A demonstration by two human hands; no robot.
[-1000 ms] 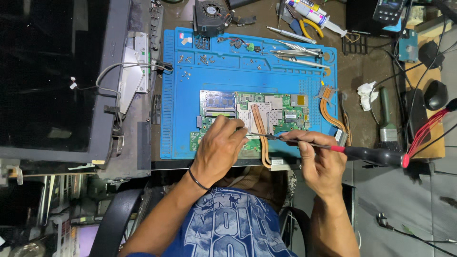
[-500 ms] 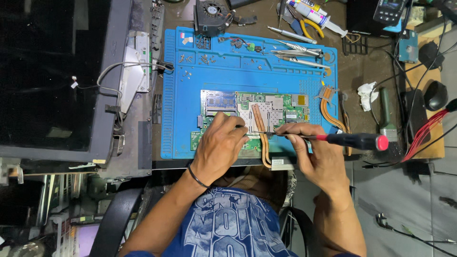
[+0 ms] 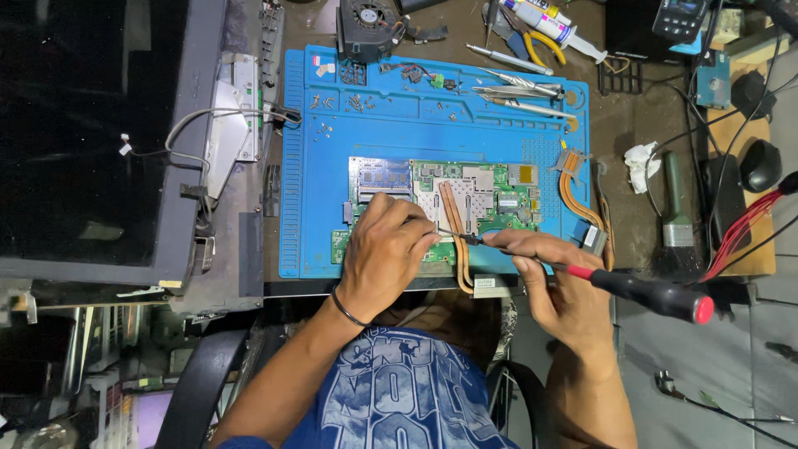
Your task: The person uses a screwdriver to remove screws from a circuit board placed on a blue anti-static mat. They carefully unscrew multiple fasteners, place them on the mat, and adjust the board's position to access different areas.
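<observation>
– Where's the screwdriver (image 3: 632,287)?
– Gripped in the right hand (image 3: 565,287), its tip at the left hand's (image 3: 384,254) curled fingers (image 3: 416,241), which rest on the green motherboard (image 3: 490,195) on the blue mat (image 3: 432,125)

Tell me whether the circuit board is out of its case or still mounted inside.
Out. The green circuit board lies bare and flat on the blue mat, with no case around it; the left hand rests on it.

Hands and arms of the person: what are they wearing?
Both arms are bare from the elbows down, with no gloves on either hand. The left hand has a thin black band around its wrist. The right hand wears nothing that shows. The shirt is blue with pale lettering.
</observation>
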